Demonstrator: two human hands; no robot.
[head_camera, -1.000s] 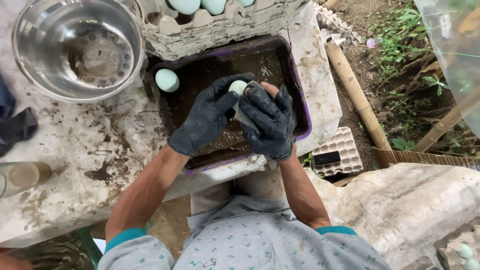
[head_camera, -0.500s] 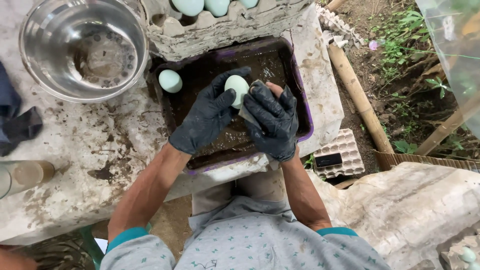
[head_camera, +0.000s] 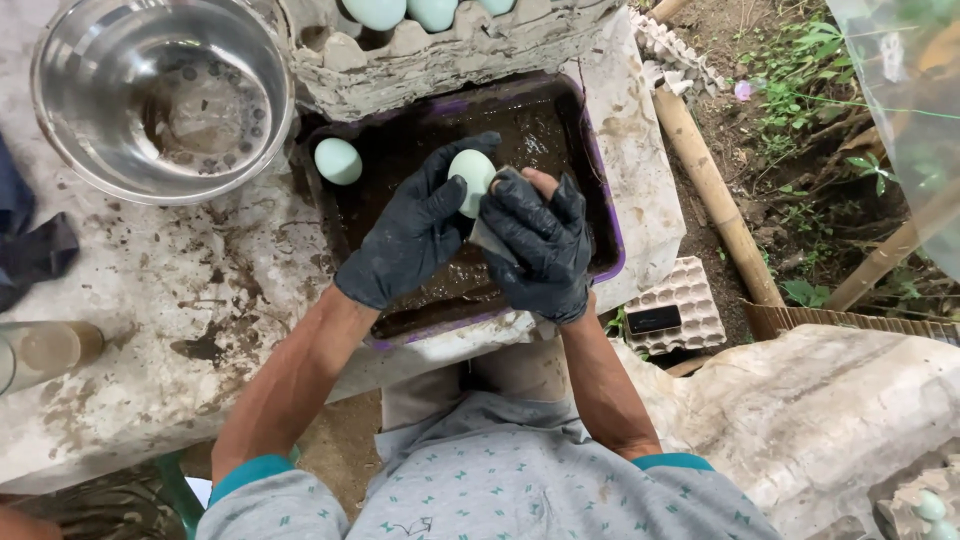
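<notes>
The scene is seen from a single head-worn camera, aimed steeply down from above the person's chest. The counter (head_camera: 150, 330) is viewed at close range, filling the left and centre, while the ground with plants is caught at the far right.

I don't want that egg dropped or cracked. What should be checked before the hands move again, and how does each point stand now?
1. Egg gripped by left hand: ok.
2. Right hand holds a grey pad against the egg: ok.
3. Egg is over the tray: ok.
4. Shell free of cracks: cannot tell.
5. Second egg lies apart from the hands: ok.
6. Right glove whole: not ok, a fingertip shows bare.
</notes>
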